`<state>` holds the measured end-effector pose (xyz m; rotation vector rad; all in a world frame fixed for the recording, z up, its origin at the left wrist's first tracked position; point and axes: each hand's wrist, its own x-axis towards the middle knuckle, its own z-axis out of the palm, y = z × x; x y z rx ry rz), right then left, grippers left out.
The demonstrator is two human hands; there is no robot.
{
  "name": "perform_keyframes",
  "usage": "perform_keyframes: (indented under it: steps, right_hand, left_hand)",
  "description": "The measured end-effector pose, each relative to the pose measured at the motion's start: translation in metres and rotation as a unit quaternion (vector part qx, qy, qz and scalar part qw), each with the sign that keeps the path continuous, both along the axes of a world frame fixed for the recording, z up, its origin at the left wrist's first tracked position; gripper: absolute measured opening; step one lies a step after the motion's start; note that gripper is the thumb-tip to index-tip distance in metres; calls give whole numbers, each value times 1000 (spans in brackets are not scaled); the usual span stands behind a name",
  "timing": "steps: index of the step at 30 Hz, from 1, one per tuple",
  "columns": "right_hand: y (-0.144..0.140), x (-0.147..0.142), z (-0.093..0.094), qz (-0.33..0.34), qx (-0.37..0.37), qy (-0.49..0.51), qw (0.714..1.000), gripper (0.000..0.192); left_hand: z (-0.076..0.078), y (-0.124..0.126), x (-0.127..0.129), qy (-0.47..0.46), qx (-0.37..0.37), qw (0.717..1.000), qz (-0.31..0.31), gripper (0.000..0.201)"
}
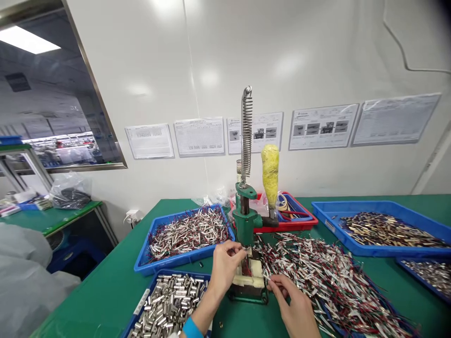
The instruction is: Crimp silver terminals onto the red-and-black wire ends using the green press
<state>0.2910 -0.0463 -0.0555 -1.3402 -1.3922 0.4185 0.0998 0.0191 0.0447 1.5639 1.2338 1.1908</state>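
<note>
A green hand press (245,220) with a tall spring and a yellow-wrapped lever handle (269,172) stands mid-table. My left hand (224,267) pinches a small metal piece with wires at the press's die, on the cream base block (254,280). My right hand (295,306) reaches into the loose pile of wired metal tubes (327,272) to the right of the press, fingertips touching a few pieces; whether it grips one I cannot tell.
A blue tray of wired tubes (186,232) lies left of the press. A blue tray of bare metal sleeves (168,305) sits near me. A red tray (292,217) stands behind. Blue trays (380,227) fill the right. A person in white (24,277) is at far left.
</note>
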Motion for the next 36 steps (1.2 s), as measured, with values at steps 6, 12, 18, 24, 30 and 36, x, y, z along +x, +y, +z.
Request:
perform_keyframes:
  steps: [6,12,18,24,30,36]
  right_hand:
    - [0,5,1,17,-36,43,998,29]
    - [-4,5,-3,12,-70,47,996,35]
    - [-9,-1,3,-22,-50,27,998,40]
    - [-8,-2,5,-20,-51,44,998,43]
    - [-10,-2,11,-22,-76,54,995,42]
    - [-12,-3,18,-23,-82,67,994,40]
  left_hand:
    - [15,-29,-11,-159,-189,961,-127,53]
    - [49,-68,-20,-305,-254,895,-202,53]
    - [73,-88,-24,-318,-262,878,-245,50]
    - [78,-99,-25,-344,-248,863,-276,51]
    - [77,-106,-23,-395,-253,820,-327,49]
    - [78,-110,-22,-441,-241,801,-326,40]
